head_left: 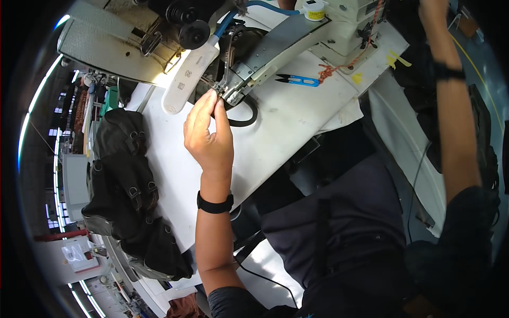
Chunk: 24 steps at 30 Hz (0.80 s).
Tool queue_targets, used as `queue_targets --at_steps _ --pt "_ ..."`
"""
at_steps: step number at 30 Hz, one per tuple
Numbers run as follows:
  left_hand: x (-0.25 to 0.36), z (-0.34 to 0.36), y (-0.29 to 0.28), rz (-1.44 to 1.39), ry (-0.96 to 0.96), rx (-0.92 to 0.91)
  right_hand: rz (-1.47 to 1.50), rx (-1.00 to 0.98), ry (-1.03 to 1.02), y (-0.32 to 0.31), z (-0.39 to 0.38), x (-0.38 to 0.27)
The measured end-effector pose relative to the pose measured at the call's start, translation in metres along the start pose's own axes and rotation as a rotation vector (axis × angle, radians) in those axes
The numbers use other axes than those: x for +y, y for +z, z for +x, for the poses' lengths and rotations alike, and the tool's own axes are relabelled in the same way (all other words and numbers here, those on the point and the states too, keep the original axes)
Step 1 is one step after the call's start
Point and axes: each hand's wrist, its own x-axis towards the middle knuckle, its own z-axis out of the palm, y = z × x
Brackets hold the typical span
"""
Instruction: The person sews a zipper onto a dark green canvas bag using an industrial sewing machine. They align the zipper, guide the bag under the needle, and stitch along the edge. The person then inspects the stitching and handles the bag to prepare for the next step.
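My left hand reaches up to the needle area of an industrial sewing machine. Its thumb and fingertips are pinched together beside the metal presser parts; whatever they hold is too small to make out. A black curved strip loops out below the machine's narrow arm, close to these fingers. Stretched far to the upper right, my right hand is cut off by the picture's top edge, so its fingers are hidden. A white lamp on a blue flexible neck lights the spot next to my left hand.
Blue thread snips lie on the white table, tied to an orange cord. Dark bags are piled along the left edge. A small white round container stands on the machine. More dark material is at the right.
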Motion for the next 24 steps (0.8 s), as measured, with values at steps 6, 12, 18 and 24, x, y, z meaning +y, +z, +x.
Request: queue_targets --at_steps 6,12,18,24 --pt "-0.015 0.008 -0.029 0.103 0.240 -0.256 -0.114 -0.405 0.062 0.092 -0.243 -0.046" --pt "-0.070 0.035 -0.038 0.494 0.396 -0.483 0.017 -0.558 0.526 0.176 -0.312 -0.044" --pt "-0.109 0.044 -0.019 0.626 0.416 -0.439 -0.394 -0.700 0.094 0.220 -0.362 0.003" --pt "-0.103 0.053 -0.037 0.609 0.506 -0.441 -0.449 -0.702 -0.116 0.248 -0.378 0.021"
